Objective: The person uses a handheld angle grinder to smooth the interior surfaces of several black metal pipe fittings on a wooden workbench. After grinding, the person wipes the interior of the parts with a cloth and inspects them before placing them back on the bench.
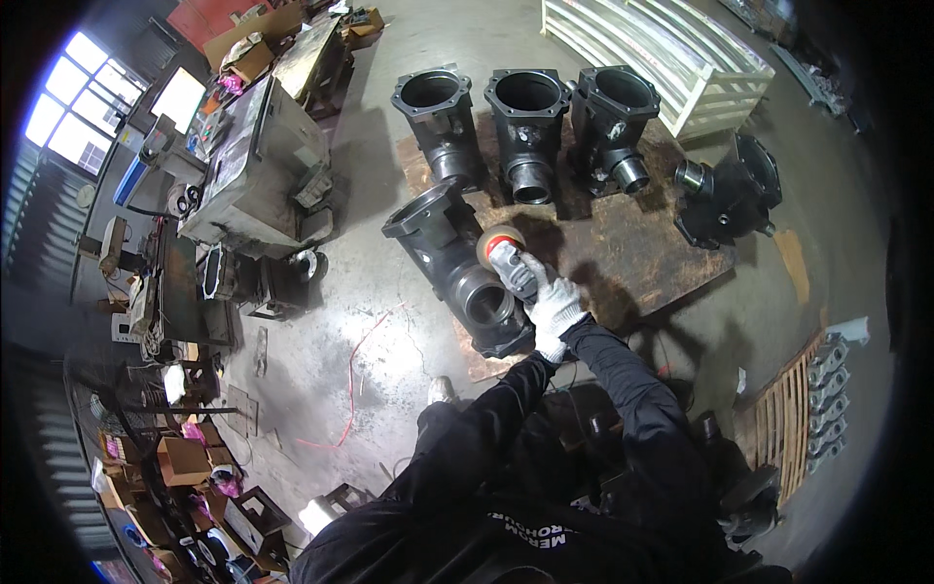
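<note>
- In the head view, right hand and left hand, both in white gloves, are together near the middle of the frame.
- Right hand is closed on a grey grinder; the left hand's grip I cannot tell.
- Grinder is beside a black casting, left of centre; contact is not clear.
- Three other castings stand on a brown board, upper middle.

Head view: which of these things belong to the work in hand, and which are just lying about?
Likely part of the job:
grinder in the gloved right hand
black casting beside it
brown board

Apparently just lying about:
white slatted crate
cardboard boxes
grey metal parts at right
</note>
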`<action>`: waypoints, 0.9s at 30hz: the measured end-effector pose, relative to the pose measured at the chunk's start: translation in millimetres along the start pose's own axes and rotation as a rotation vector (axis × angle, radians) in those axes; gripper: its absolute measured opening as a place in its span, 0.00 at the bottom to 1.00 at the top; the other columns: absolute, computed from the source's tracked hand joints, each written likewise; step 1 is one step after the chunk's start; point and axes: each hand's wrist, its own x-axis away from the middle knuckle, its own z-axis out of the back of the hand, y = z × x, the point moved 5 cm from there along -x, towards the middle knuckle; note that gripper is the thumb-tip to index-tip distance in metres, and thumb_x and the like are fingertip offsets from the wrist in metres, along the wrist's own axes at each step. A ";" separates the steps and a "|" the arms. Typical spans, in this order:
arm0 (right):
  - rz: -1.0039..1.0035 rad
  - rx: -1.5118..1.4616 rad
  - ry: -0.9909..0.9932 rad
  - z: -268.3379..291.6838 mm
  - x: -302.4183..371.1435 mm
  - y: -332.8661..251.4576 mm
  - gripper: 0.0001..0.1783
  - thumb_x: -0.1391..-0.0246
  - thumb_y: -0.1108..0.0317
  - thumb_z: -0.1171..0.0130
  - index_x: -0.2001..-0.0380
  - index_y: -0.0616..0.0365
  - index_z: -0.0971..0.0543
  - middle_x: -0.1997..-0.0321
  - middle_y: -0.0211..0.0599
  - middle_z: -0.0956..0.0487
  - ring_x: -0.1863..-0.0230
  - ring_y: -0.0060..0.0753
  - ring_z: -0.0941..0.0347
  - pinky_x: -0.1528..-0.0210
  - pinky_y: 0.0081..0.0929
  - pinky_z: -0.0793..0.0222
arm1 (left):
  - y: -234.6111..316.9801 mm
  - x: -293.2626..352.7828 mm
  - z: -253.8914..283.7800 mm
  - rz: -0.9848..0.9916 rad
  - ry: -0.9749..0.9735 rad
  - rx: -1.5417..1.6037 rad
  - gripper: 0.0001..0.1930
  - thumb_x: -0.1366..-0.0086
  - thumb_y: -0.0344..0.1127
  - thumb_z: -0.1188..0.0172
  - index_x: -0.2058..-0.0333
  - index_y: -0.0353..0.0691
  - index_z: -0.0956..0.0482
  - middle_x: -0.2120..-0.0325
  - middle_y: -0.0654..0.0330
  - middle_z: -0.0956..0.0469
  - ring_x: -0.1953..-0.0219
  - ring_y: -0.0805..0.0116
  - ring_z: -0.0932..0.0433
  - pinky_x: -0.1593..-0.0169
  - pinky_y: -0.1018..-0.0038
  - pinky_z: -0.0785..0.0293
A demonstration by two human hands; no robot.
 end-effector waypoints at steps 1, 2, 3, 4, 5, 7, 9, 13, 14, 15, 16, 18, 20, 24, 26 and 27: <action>0.055 0.006 0.031 6.1 -4.5 -4.0 0.58 0.53 0.58 0.28 0.25 0.32 0.53 0.48 0.53 0.23 0.58 0.63 0.21 0.53 0.59 0.27 | 0.6 -3.7 2.3 -0.003 -0.002 0.006 0.24 0.23 0.41 0.53 0.34 0.39 0.35 0.37 0.53 0.30 0.35 0.58 0.33 0.32 0.67 0.37; 0.114 0.004 0.064 11.6 -7.6 -9.2 0.58 0.53 0.57 0.29 0.25 0.33 0.53 0.46 0.53 0.25 0.57 0.62 0.21 0.53 0.58 0.26 | 0.8 -7.6 4.5 -0.013 0.002 0.015 0.23 0.23 0.41 0.53 0.34 0.39 0.35 0.38 0.53 0.30 0.35 0.58 0.33 0.32 0.67 0.37; 0.175 0.002 0.093 16.7 -9.9 -13.8 0.58 0.52 0.57 0.29 0.25 0.34 0.53 0.45 0.54 0.26 0.57 0.61 0.21 0.53 0.58 0.26 | 0.5 -12.3 5.4 -0.022 0.009 0.024 0.23 0.23 0.40 0.54 0.34 0.39 0.35 0.38 0.53 0.30 0.35 0.58 0.33 0.32 0.68 0.37; 0.178 0.023 0.060 18.9 -12.5 -14.0 0.57 0.51 0.56 0.29 0.25 0.36 0.53 0.42 0.56 0.27 0.56 0.59 0.21 0.51 0.56 0.26 | 0.2 -16.1 4.6 -0.032 0.023 0.028 0.23 0.23 0.40 0.55 0.34 0.39 0.35 0.38 0.53 0.30 0.35 0.59 0.33 0.31 0.68 0.37; 0.173 0.052 0.023 19.3 -12.2 -14.1 0.57 0.51 0.55 0.30 0.25 0.36 0.54 0.41 0.56 0.27 0.56 0.59 0.21 0.51 0.56 0.26 | -0.8 -20.7 3.2 -0.047 0.045 0.018 0.22 0.23 0.39 0.55 0.34 0.39 0.35 0.38 0.54 0.30 0.35 0.59 0.33 0.31 0.68 0.38; 0.216 0.115 0.047 25.4 -12.5 -12.2 0.57 0.51 0.53 0.30 0.25 0.36 0.54 0.39 0.57 0.28 0.56 0.58 0.21 0.51 0.55 0.25 | -3.3 -29.4 -2.8 -0.093 0.102 -0.021 0.22 0.22 0.39 0.56 0.35 0.39 0.35 0.39 0.54 0.30 0.35 0.59 0.33 0.31 0.69 0.38; 0.226 0.119 0.017 27.9 -14.5 -6.6 0.57 0.53 0.53 0.30 0.25 0.37 0.52 0.37 0.58 0.28 0.55 0.60 0.22 0.51 0.55 0.25 | -6.9 -36.5 -11.3 -0.164 0.195 -0.058 0.21 0.22 0.38 0.58 0.35 0.39 0.35 0.39 0.55 0.30 0.35 0.60 0.33 0.31 0.69 0.39; 0.335 0.135 0.057 32.2 -22.7 -8.1 0.54 0.54 0.56 0.30 0.26 0.39 0.48 0.37 0.55 0.28 0.54 0.60 0.22 0.50 0.54 0.25 | -40.3 -47.5 -37.0 -0.102 0.203 0.678 0.21 0.21 0.39 0.59 0.35 0.39 0.36 0.39 0.56 0.31 0.36 0.62 0.33 0.30 0.71 0.39; 0.355 0.142 0.047 32.3 -26.4 -10.3 0.54 0.54 0.56 0.30 0.26 0.39 0.47 0.37 0.55 0.29 0.54 0.59 0.22 0.50 0.54 0.25 | -51.0 -48.9 -37.4 -0.074 0.191 0.545 0.22 0.22 0.41 0.58 0.35 0.39 0.35 0.39 0.56 0.31 0.35 0.61 0.34 0.30 0.70 0.40; 0.399 0.133 0.043 33.0 -29.3 -14.2 0.53 0.54 0.56 0.30 0.27 0.40 0.46 0.37 0.55 0.29 0.53 0.59 0.22 0.50 0.53 0.25 | -61.1 -49.8 -36.8 -0.045 0.176 0.412 0.23 0.22 0.43 0.56 0.35 0.40 0.35 0.38 0.55 0.31 0.35 0.60 0.34 0.30 0.69 0.41; 0.423 0.146 0.021 32.6 -33.8 -18.0 0.53 0.55 0.57 0.30 0.27 0.40 0.46 0.37 0.55 0.29 0.53 0.58 0.22 0.50 0.52 0.25 | -69.5 -51.5 -34.4 -0.017 0.159 0.279 0.24 0.22 0.44 0.55 0.35 0.40 0.35 0.37 0.54 0.32 0.35 0.59 0.34 0.30 0.68 0.41; 0.471 0.220 0.036 33.2 -39.1 -27.0 0.52 0.56 0.59 0.30 0.28 0.41 0.44 0.39 0.54 0.29 0.52 0.56 0.22 0.50 0.50 0.25 | -76.8 -56.1 -27.8 0.035 0.121 0.014 0.25 0.23 0.48 0.52 0.34 0.41 0.34 0.36 0.53 0.32 0.34 0.57 0.35 0.29 0.67 0.42; 0.460 0.223 -0.012 33.9 -45.8 -30.0 0.51 0.57 0.59 0.30 0.29 0.43 0.41 0.41 0.53 0.29 0.52 0.56 0.22 0.50 0.49 0.25 | -68.2 -60.2 -20.2 0.066 0.126 -0.039 0.26 0.24 0.51 0.52 0.35 0.41 0.33 0.37 0.52 0.32 0.34 0.56 0.36 0.29 0.66 0.43; 0.499 0.212 -0.040 42.0 -48.4 -29.1 0.45 0.57 0.61 0.32 0.32 0.49 0.36 0.45 0.51 0.27 0.51 0.54 0.22 0.50 0.48 0.25 | -16.2 -70.0 -18.7 0.044 0.194 -0.024 0.24 0.23 0.51 0.56 0.38 0.42 0.32 0.41 0.53 0.31 0.36 0.57 0.35 0.31 0.67 0.43; 0.393 0.131 -0.089 45.6 -50.0 -24.6 0.43 0.56 0.63 0.33 0.34 0.53 0.35 0.48 0.50 0.24 0.52 0.54 0.22 0.50 0.48 0.24 | -3.4 -71.6 -19.4 0.045 0.272 -0.048 0.19 0.22 0.45 0.60 0.41 0.44 0.31 0.46 0.57 0.29 0.40 0.61 0.33 0.33 0.71 0.40; 0.471 0.115 -0.040 50.1 -48.6 -29.6 0.43 0.56 0.63 0.34 0.34 0.55 0.34 0.49 0.50 0.24 0.51 0.54 0.22 0.50 0.47 0.25 | -3.2 -72.0 -18.1 -0.008 0.297 0.000 0.19 0.21 0.45 0.60 0.41 0.44 0.31 0.45 0.57 0.29 0.40 0.61 0.33 0.33 0.71 0.40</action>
